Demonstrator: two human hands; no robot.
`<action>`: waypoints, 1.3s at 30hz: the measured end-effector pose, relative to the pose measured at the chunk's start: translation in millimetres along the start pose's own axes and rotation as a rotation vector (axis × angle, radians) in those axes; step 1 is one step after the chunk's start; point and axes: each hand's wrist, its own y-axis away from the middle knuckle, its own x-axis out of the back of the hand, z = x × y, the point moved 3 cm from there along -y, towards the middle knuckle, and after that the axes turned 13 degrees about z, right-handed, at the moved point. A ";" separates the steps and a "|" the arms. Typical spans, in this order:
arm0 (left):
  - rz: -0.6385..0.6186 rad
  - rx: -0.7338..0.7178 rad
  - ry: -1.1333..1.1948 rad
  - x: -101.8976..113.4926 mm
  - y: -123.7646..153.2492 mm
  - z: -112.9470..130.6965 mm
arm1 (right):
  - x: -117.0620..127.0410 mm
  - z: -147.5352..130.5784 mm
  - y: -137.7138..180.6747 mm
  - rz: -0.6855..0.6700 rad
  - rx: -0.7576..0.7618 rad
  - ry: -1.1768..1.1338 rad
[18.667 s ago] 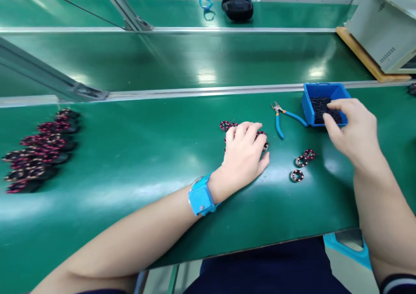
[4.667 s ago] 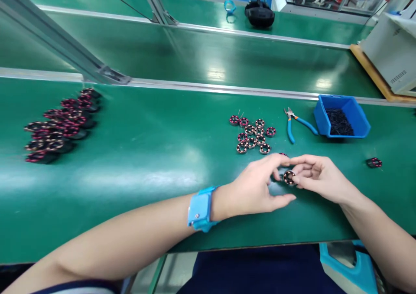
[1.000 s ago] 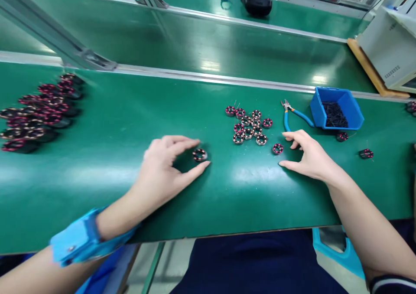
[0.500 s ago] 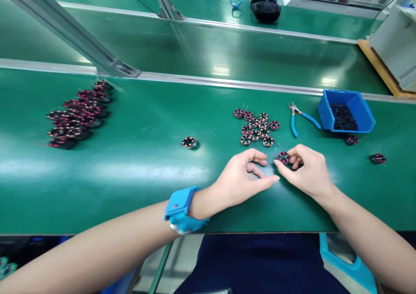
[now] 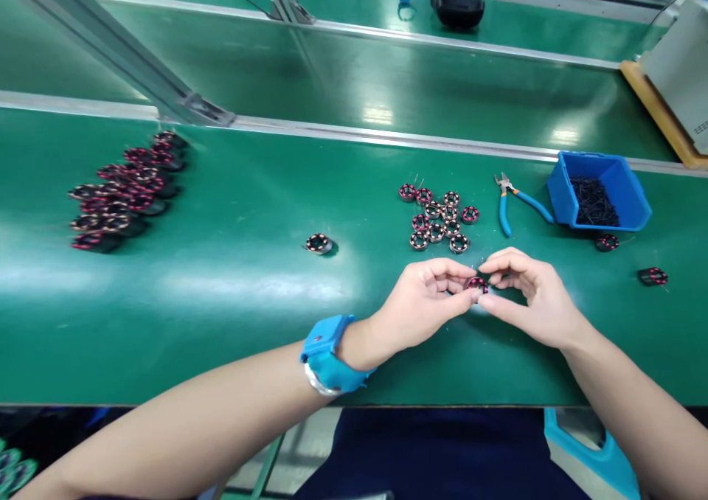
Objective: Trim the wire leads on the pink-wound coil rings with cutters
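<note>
A small ring-shaped motor stator point(image 5: 476, 285) with pink-tipped windings and thin wire ends is pinched between the thumb and fingers of my left hand point(image 5: 423, 301). Close against its right side is my right hand point(image 5: 534, 297), thumb and fingers apart. The right thumb tip is at the stator's lower edge; whether it touches I cannot tell. Just beyond both hands lies a cluster of stators point(image 5: 435, 231), some pink and some copper-coloured. A single copper-coloured stator point(image 5: 319, 244) stands to the left of them.
Blue-handled cutting pliers point(image 5: 504, 212) lie open beside a blue bin point(image 5: 633, 201) of small black pieces. Two stators, one by the bin point(image 5: 607, 242) and one farther right point(image 5: 653, 276), rest on the green table. Many more stators point(image 5: 119, 198) stand in rows at left, near a metal post point(image 5: 127, 50).
The stator has passed from my right hand's fingers to my left hand's. My left hand has closed on it, and my right fingers have spread apart beside it.
</note>
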 end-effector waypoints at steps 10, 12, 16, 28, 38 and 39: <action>-0.164 0.054 -0.129 -0.5 1.2 7.3 | -8.9 5.6 -7.1 -0.026 -0.154 -0.310; -0.188 0.092 -0.147 0.3 1.0 8.0 | -1.8 7.6 -11.5 0.091 -0.206 -0.374; -0.204 0.147 -0.137 1.3 0.3 9.1 | 13.4 11.2 -15.2 0.151 -0.320 -0.369; -0.229 0.156 -0.204 2.5 0.9 8.8 | 16.1 9.5 -24.7 0.178 0.042 -0.120; -0.345 0.124 -0.337 4.5 3.5 13.4 | 5.9 32.3 -98.0 0.353 0.078 1.120; -0.362 0.120 -0.341 5.1 3.5 13.7 | 5.6 31.6 -99.6 0.333 0.026 1.144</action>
